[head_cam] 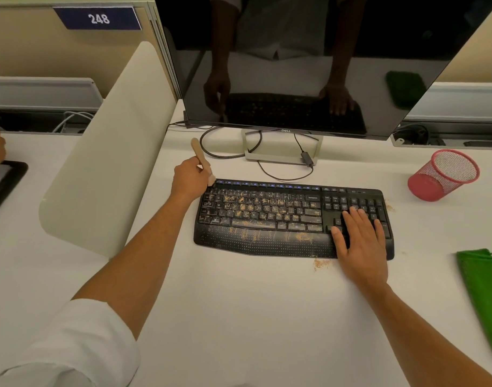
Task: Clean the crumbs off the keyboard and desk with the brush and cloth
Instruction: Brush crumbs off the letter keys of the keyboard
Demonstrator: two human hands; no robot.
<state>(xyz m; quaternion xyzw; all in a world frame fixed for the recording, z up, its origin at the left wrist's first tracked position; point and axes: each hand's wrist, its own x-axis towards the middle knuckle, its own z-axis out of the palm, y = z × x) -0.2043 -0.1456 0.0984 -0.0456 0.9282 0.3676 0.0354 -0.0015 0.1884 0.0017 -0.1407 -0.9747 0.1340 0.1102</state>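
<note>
- White sleeve (71,344) fills the near-left corner, and its bare forearm runs up to the left hand (190,180).
- Left hand's fingers are curled tight round the wooden brush (201,157), handle tilted up and away, bristles down at the far-left corner of the keyboard (267,219).
- Right hand (359,238) lies flat on the keyboard's right end, fingers straight and slightly spread across the number pad, holding nothing.
- Crumbs (256,210) are scattered thick over the letter keys and the palm rest.
- More crumbs on the desk (239,317): a small patch (321,263) just off the keyboard's near edge, a few beside its right end.
- Green cloth (484,297) lies at the right edge, well apart from both hands.
- Red mesh cup (443,175) stands tilted at far right.
- Dark monitor (309,51) stands behind the keyboard, cables looped at its stand.
</note>
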